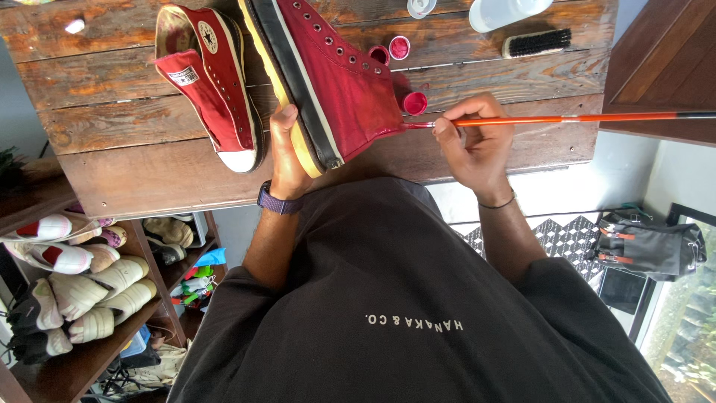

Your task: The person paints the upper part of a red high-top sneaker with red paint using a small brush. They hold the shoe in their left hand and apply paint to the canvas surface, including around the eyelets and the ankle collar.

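Rough wooden planks make up the worktop point(134, 172), with shelves of pale shoes point(82, 298) off to one side below it. My left hand point(287, 153) is clamped on the sole edge of a red high-top point(335, 82), thumb along the yellowed rubber, holding the shoe tipped on its side on the planks. My right hand point(473, 145) is closed in a pinch on a long orange brush point(567, 118), fingers gathered near its tip end. The brush tip touches the red canvas near the heel, just beside my right fingers and between my two hands. A second red high-top point(212, 82) lies on the worktop just beyond my left hand, apart from it. Two small pots of red paint point(415, 102) sit close to the brush tip. A black-bristled scrub brush point(537, 42) lies farther off, near a white container point(500, 11).
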